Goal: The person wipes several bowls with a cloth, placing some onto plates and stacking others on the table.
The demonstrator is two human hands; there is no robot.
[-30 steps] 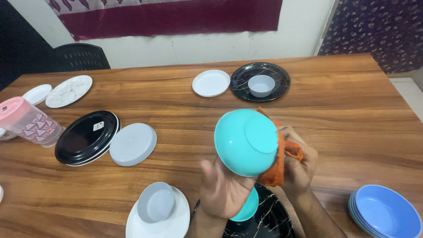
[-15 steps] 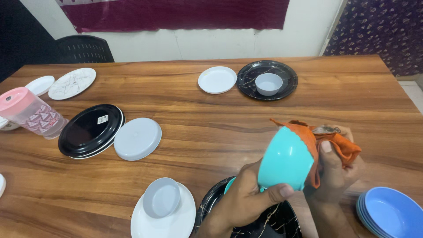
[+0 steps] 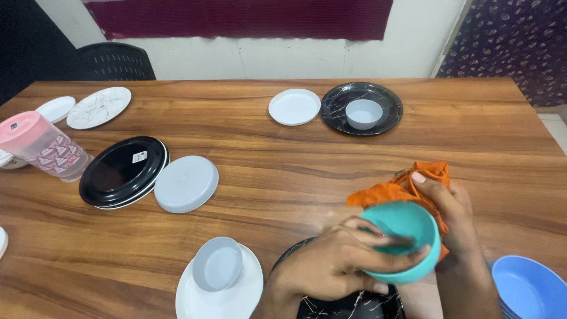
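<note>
My left hand grips a turquoise bowl by its near rim, thumb side across the opening, mouth turned up and slightly toward me. My right hand holds a crumpled orange cloth against the bowl's far side. Both are low over the near table edge, above a black marbled plate. A pale grey bowl sits on a white plate just left of my left hand.
A stack of blue bowls lies at the near right. At left are a black plate, an upturned grey plate and a pink-lidded jar. Far across stand a white plate and a black plate with a grey bowl.
The turquoise bowl has turned from bottom-up to mouth-up and come lower, nearer me. The cloth hand has slid round to the bowl's far side.
</note>
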